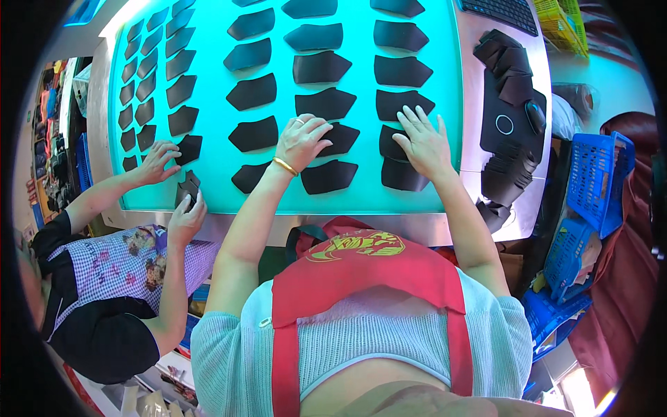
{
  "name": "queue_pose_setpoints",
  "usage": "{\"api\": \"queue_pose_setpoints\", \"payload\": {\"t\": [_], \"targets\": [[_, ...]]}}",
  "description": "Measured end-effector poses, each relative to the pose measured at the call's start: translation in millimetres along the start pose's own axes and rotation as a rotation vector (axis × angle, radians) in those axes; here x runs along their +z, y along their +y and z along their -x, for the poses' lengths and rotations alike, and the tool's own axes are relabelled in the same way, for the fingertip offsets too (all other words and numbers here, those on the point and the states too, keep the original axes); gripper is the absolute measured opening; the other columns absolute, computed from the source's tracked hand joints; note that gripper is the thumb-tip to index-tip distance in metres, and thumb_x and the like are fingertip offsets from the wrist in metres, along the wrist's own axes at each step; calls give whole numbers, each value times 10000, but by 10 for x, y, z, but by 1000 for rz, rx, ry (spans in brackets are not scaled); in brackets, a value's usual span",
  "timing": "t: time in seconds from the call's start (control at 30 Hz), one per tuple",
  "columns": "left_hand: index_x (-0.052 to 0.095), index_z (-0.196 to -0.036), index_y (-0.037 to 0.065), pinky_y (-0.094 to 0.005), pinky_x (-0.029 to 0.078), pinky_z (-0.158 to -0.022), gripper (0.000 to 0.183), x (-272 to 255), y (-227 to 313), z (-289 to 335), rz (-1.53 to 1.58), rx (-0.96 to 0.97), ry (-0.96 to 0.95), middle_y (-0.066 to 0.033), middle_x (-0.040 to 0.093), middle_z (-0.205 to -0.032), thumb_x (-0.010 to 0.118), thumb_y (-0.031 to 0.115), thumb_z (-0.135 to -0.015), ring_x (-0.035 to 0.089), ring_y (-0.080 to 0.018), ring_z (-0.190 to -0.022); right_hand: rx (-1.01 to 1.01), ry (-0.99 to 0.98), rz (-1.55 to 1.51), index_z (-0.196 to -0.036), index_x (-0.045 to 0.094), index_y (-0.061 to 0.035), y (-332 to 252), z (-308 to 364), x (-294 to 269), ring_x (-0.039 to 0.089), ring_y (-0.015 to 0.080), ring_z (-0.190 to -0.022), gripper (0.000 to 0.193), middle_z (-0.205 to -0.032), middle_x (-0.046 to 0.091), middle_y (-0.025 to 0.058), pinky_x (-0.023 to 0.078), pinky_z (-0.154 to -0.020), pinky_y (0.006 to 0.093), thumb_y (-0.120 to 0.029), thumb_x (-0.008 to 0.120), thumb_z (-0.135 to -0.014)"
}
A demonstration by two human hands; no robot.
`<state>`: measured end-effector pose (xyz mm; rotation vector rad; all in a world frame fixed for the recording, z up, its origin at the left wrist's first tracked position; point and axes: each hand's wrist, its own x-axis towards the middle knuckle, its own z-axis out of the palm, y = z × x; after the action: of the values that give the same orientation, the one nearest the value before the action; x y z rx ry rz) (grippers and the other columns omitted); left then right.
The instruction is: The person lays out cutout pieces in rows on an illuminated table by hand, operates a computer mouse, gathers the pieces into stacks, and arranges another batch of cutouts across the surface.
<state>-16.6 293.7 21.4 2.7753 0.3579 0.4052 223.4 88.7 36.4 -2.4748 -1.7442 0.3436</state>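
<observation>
My left hand, with a ring and a gold bracelet, reaches over the left end of a dark pointed leather-like piece. Its fingers are apart and slightly bent, resting on or just above that piece; the thumb is partly hidden. My right hand lies flat with fingers spread, over another dark piece in the right column. Its fingertips touch the lower edge of the dark piece above. Below my hands lie two more dark pieces, one in the middle and one at right.
The pieces lie in columns on a glowing turquoise table. At left, a co-worker's hand holds small dark pieces. Stacked dark pieces, a mouse and a keyboard line the right edge. Blue baskets stand beyond.
</observation>
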Motion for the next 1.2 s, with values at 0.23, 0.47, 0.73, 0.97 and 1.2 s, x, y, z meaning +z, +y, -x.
{"api": "queue_pose_setpoints", "payload": {"t": [0.23,0.47,0.73,0.97,1.2], "targets": [[688,-1033,140,-382,469,-879,304,-16,137,56,-7,-40,102,-3,638,-1047,788,205,-753,592,-237,-1039,-18,140,-27,-1371,550,-139,-34,106,-101,410,247,-1394,532,-1477,488,44,217,-1154,555,-492,467,-982],[660,-1080,132,-385,449,-905,415,-174,583,519,82,-7,-35,-30,606,-1096,799,295,-724,574,-237,-1067,-26,114,-69,-1391,530,-138,-210,716,-78,379,264,-1412,544,-1480,479,55,219,-1150,554,-443,567,-942],[601,-1217,128,-406,425,-970,567,-51,737,786,56,-94,-127,-50,566,-1269,804,299,-717,534,-273,-1174,35,3,-7,-1473,424,-159,-112,722,92,295,258,-1457,621,-1551,379,41,138,-1178,544,-485,522,-954],[600,-1221,148,-418,407,-991,557,-1,696,894,155,-44,-211,-43,545,-1331,812,238,-714,513,-286,-1207,-44,92,-72,-1436,471,-140,-254,927,-41,317,252,-1446,590,-1523,420,38,150,-1176,536,-431,579,-935],[613,-1158,162,-428,383,-1007,485,-8,706,891,194,-64,-158,-64,525,-1343,807,194,-715,482,-310,-1233,-116,38,-114,-1382,518,-130,-270,1140,144,374,239,-1410,578,-1469,482,50,210,-1153,539,-316,689,-862]]}}
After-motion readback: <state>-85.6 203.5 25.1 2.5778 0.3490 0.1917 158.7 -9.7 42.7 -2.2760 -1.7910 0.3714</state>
